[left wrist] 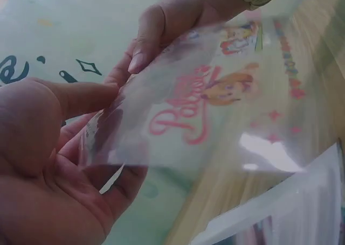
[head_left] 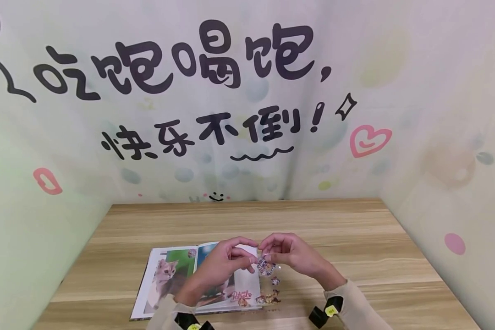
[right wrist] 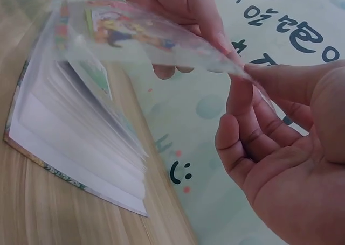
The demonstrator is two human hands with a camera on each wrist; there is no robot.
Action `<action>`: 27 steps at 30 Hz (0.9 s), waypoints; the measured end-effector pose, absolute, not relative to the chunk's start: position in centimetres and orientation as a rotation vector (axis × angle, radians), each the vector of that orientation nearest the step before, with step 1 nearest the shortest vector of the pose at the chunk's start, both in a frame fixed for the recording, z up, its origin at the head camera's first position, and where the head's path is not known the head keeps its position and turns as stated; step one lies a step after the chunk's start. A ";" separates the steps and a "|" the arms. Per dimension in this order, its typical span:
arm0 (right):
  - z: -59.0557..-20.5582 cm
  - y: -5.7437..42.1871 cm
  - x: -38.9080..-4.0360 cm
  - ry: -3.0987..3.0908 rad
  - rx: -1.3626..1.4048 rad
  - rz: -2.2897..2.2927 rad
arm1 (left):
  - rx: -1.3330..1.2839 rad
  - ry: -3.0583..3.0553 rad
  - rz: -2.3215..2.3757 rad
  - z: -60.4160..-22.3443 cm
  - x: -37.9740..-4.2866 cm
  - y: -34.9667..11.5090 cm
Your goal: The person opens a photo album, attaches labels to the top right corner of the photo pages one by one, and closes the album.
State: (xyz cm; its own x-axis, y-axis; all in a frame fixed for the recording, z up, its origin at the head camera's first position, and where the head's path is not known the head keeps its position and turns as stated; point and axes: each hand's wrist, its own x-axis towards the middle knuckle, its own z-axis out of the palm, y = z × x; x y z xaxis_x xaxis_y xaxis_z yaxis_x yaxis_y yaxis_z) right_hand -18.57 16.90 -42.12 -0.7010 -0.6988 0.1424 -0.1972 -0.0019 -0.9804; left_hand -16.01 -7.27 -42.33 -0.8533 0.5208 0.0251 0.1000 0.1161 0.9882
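Observation:
A clear sticker sheet (head_left: 268, 267) with colourful cartoon puppies and pink lettering hangs between both hands, its upper edge pinched. My left hand (head_left: 224, 262) holds that edge between thumb and fingers; in the left wrist view its thumb (left wrist: 89, 96) lies on top, with fingers behind the film. Close beside it, my right hand (head_left: 298, 255) pinches the same edge, fingers curled under the thumb. The sheet bends slightly in the right wrist view. Below and to the left, an open book (head_left: 148, 293) with cat photographs lies on the table, partly covered by my left hand and the sheet.
The wooden table (head_left: 379, 256) extends around the book. Light fabric walls with black writing, such as the back one (head_left: 247, 178), enclose it on three sides. A small puppy sticker (head_left: 191, 253) shows on the book's left page.

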 end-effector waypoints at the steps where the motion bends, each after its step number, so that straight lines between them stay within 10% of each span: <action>1: -42.2 16.9 -18.5 1.902 -0.926 -1.744 | 0.589 2.054 1.799 -42.4 -16.0 -7.3; 27: -42.5 16.4 -17.7 2.391 -1.187 -1.542 | 0.372 1.842 1.944 -43.4 -15.9 -6.7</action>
